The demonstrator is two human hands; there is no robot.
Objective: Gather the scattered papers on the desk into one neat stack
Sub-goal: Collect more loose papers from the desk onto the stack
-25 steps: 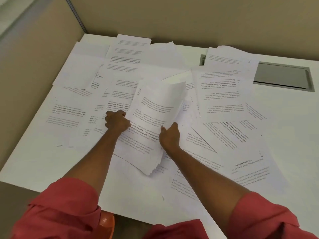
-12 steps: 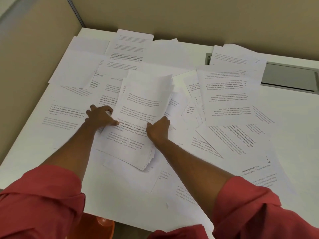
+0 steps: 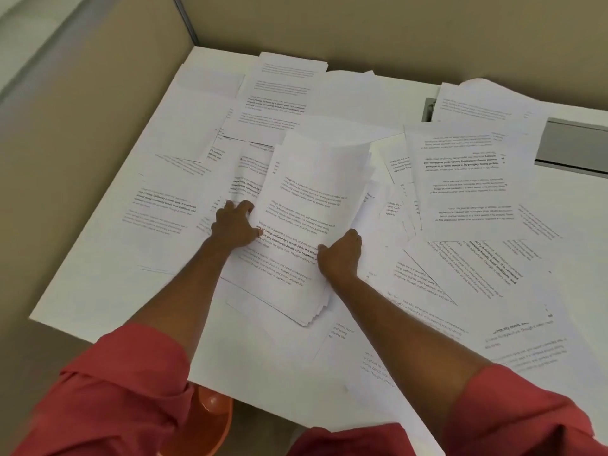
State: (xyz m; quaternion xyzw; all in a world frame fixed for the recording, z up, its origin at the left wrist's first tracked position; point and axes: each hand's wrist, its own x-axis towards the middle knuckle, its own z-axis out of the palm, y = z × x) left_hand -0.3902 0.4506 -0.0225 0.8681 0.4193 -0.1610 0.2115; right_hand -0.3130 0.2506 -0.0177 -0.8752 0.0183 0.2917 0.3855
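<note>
A thick stack of printed papers (image 3: 306, 205) lies slanted at the middle of the white desk (image 3: 98, 291), its far end curling upward. My left hand (image 3: 233, 225) grips the stack's left edge, thumb on the top sheet. My right hand (image 3: 340, 255) holds the right edge, fingers curled under the sheets. Several loose printed sheets lie around it: a group at the back left (image 3: 279, 93), one large sheet at the right (image 3: 460, 179), and more fanned out at the front right (image 3: 477, 274).
Beige partition walls (image 3: 98, 126) close the desk at the left and back. A grey cable flap (image 3: 575, 146) is set in the desk at the back right, partly under paper. An orange seat (image 3: 204, 419) shows below the desk's front edge.
The stack's far end, lying flatter half a second ago, has curled up again. My left hand has shifted in against the stack's left edge. My right hand keeps its hold.
</note>
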